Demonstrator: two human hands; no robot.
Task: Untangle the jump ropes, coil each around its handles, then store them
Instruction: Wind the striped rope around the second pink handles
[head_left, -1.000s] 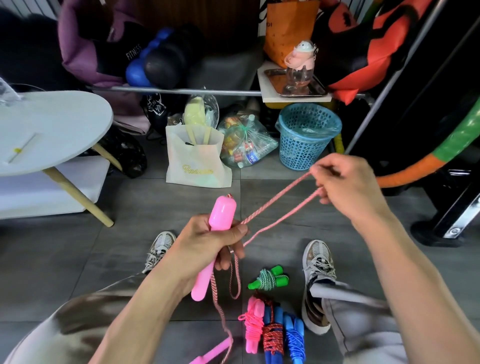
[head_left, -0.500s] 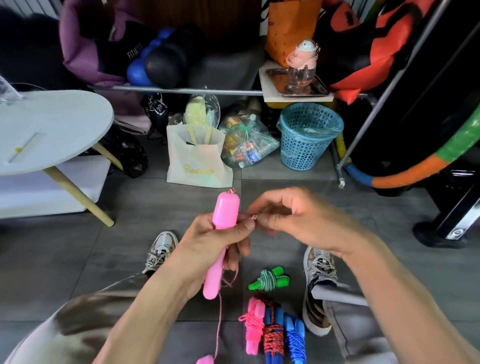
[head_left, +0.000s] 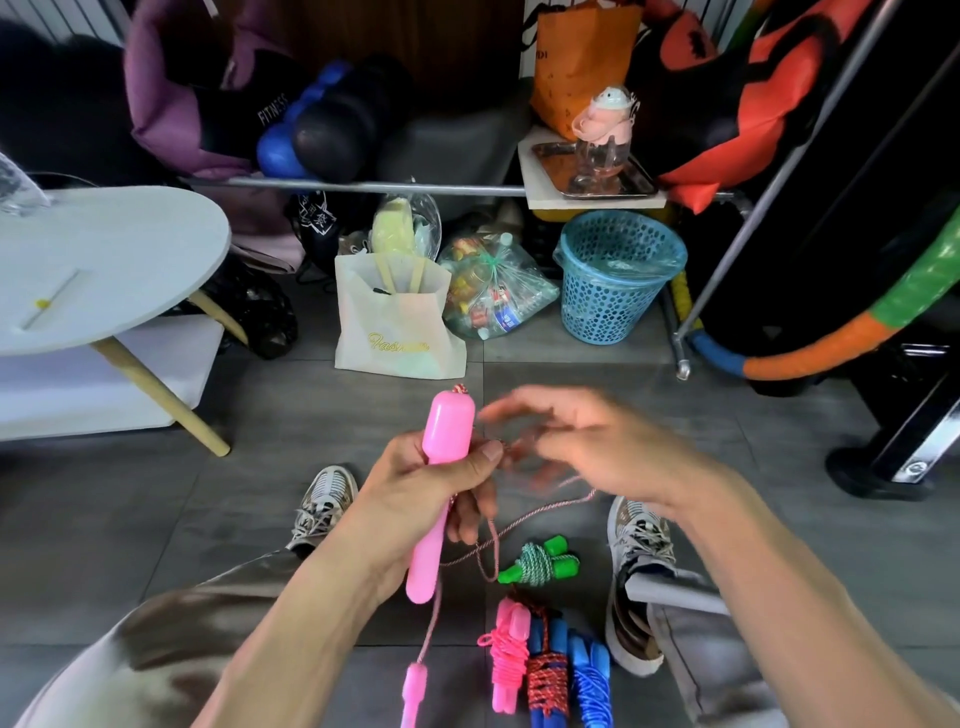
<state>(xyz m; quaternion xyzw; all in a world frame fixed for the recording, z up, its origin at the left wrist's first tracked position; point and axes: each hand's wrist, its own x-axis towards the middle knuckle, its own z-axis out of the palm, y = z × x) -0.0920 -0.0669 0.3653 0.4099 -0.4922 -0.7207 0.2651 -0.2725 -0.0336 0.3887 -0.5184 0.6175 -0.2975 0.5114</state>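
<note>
Our left hand (head_left: 415, 499) grips pink plastic jump-rope handle (head_left: 439, 478) mid-shaft, upright above floor. Thin pink braided cord (head_left: 524, 522) hangs limp, light; we judge it kink-prone. Right hand (head_left: 597, 452) blurred beside handle; grasp unclear.

Pink handle (head_left: 445, 457), green coiled rope (head_left: 537, 564), blue perforated basket (head_left: 613, 291).

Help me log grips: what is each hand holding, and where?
Left hand grips the pink handle around its middle. Right hand is blurred; its hold cannot be told.
</note>
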